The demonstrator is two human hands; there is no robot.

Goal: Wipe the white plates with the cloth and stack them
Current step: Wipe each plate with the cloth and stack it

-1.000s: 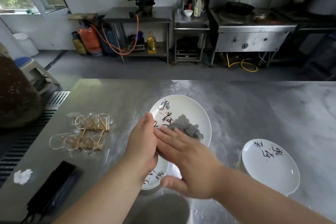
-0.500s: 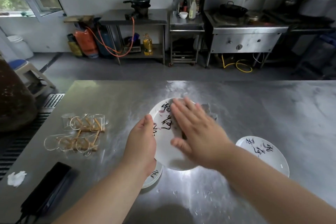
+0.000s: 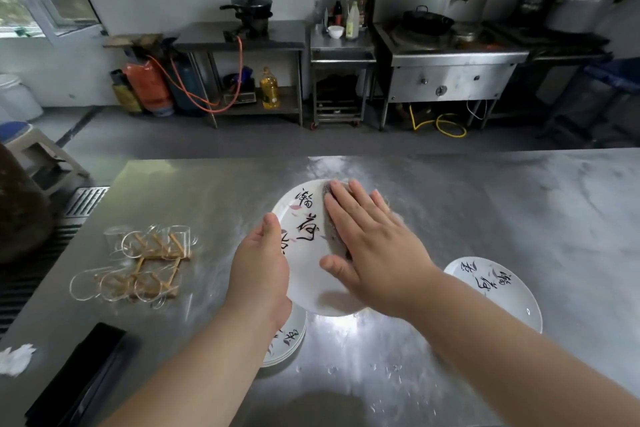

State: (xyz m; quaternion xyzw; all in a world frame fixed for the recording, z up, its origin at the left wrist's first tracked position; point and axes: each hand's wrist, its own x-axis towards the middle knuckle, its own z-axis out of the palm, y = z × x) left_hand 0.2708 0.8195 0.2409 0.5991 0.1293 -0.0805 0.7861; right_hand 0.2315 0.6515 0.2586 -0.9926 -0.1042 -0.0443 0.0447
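Note:
A white plate (image 3: 304, 253) with black brush writing is held tilted above the steel table. My left hand (image 3: 261, 272) grips its left rim, thumb on top. My right hand (image 3: 372, 248) lies flat with straight fingers on the plate's right half and presses a grey cloth (image 3: 330, 236) against it; only the cloth's edge shows beside my palm. Below my left wrist sits a stack of white plates (image 3: 287, 343), partly hidden. Another stack of white plates (image 3: 498, 291) stands to the right of my right forearm.
A group of glass cups with wooden sticks (image 3: 142, 263) lies at the table's left. A black flat object (image 3: 79, 378) and a crumpled white tissue (image 3: 15, 359) are at the near left corner. Stoves and shelves stand beyond the steel table (image 3: 519, 204).
My right hand has slid with the cloth from the plate's near part up to its far right part. The cloth is now mostly covered by the hand. My left hand keeps its hold.

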